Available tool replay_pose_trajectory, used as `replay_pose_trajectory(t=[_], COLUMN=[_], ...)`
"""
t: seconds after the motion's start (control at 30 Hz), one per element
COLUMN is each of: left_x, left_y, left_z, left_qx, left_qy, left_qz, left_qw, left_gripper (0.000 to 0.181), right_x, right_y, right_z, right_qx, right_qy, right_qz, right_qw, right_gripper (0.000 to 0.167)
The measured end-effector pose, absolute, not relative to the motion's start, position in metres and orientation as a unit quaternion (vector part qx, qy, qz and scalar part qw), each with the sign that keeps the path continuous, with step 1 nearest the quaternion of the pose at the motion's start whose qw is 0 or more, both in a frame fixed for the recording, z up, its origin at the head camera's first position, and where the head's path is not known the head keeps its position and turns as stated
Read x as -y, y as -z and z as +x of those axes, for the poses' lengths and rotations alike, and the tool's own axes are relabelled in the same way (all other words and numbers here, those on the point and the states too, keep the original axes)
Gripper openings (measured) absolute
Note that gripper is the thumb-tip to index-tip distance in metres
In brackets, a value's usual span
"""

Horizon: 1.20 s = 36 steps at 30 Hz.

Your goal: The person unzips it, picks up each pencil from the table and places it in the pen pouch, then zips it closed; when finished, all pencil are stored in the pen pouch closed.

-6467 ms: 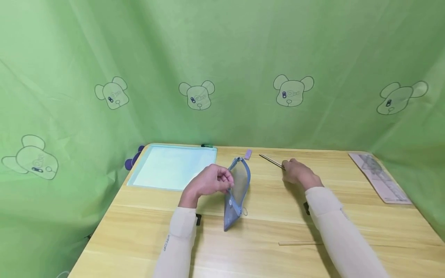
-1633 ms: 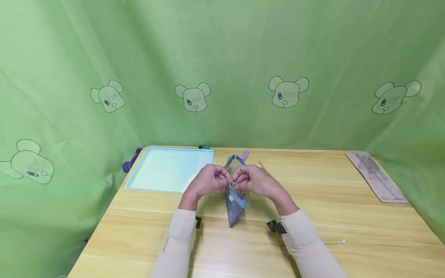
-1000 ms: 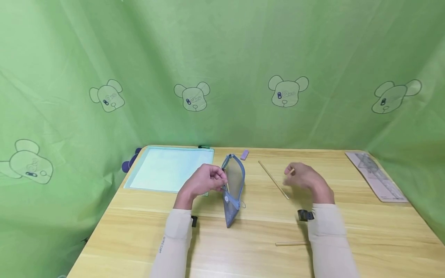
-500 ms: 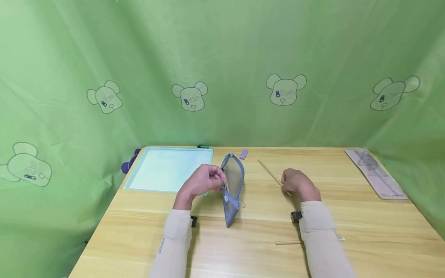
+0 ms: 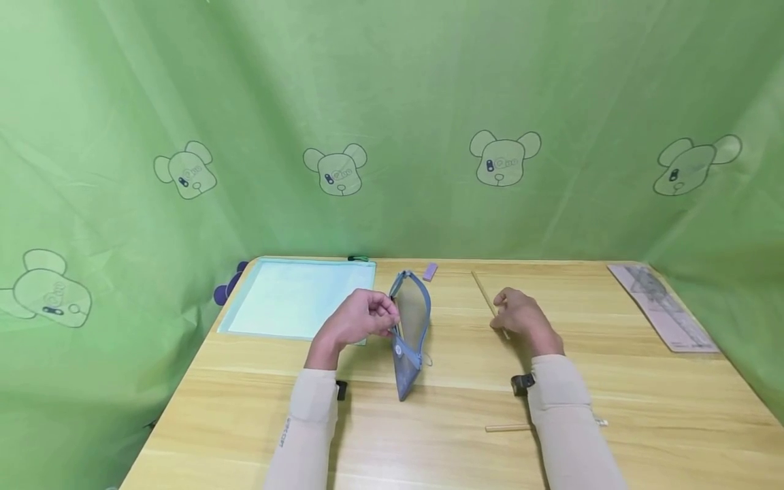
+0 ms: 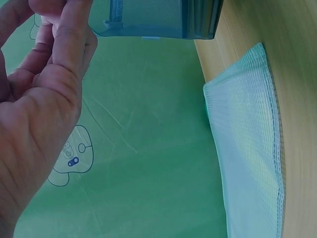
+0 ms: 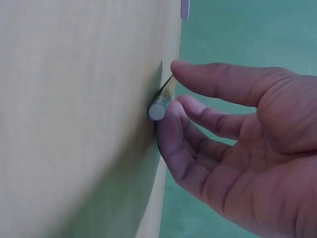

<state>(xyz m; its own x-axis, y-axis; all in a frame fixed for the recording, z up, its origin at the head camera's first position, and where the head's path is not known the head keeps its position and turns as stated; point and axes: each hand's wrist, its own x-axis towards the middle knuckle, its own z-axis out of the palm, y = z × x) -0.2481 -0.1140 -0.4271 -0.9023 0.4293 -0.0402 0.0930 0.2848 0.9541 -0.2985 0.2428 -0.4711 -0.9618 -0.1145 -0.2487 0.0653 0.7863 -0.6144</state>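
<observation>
My left hand (image 5: 360, 318) pinches the near left rim of a blue mesh zip pouch (image 5: 412, 367), which stands with its mouth spread; a pencil-like stick shows inside it. In the left wrist view the pouch (image 6: 148, 19) is at the top, beyond the left hand (image 6: 44, 94). My right hand (image 5: 523, 320) is at a thin wooden pencil (image 5: 482, 290) lying slantwise on the table. The right wrist view has the pencil's round end (image 7: 157, 111) against the fingers of the right hand (image 7: 237, 134), the thumb just above it. A second pencil (image 5: 507, 428) lies nearer, partly under the right forearm.
A pale turquoise mesh folder (image 5: 294, 299) lies at the back left, a purple eraser (image 5: 430, 271) behind the pouch. Along the right edge is a pinkish flat pack (image 5: 664, 309). Green curtain (image 5: 416, 211) hangs around the table (image 5: 416, 442), and something dark purple (image 5: 226, 291) stands past its left corner.
The right hand has gone from the pouch to the slanted pencil, which has shifted rightward and away from me. The left hand keeps its pinch on the pouch rim.
</observation>
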Motion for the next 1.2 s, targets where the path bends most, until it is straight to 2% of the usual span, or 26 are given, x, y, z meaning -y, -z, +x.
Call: replay_pose_trajectory(t=[0.13, 0.3, 0.7, 1.03, 1.2], left_x=[0.114, 0.114, 0.115, 0.114, 0.114], left_y=[0.427, 0.426, 0.428, 0.426, 0.426], left_z=[-0.248, -0.247, -0.247, -0.248, -0.248], left_qx=[-0.789, -0.787, -0.789, -0.790, -0.792], left_qy=[-0.573, -0.575, -0.573, -0.569, -0.569], left_qz=[0.163, 0.167, 0.168, 0.175, 0.172], left_qw=[0.148, 0.149, 0.145, 0.144, 0.142], left_gripper=[0.006, 0.006, 0.006, 0.007, 0.006], right_x=[-0.235, -0.223, -0.200, -0.193, -0.187], right_y=[0.474, 0.476, 0.477, 0.479, 0.477], right_z=[-0.300, -0.300, -0.298, -0.295, -0.293], right_qx=[-0.932, -0.927, -0.940, -0.946, -0.950], right_qy=[0.335, 0.348, 0.312, 0.295, 0.285], right_qz=[-0.026, -0.031, -0.044, -0.054, -0.048], right_qw=[0.133, 0.137, 0.133, 0.120, 0.123], right_gripper=[0.070, 0.069, 0.047, 0.040, 0.031])
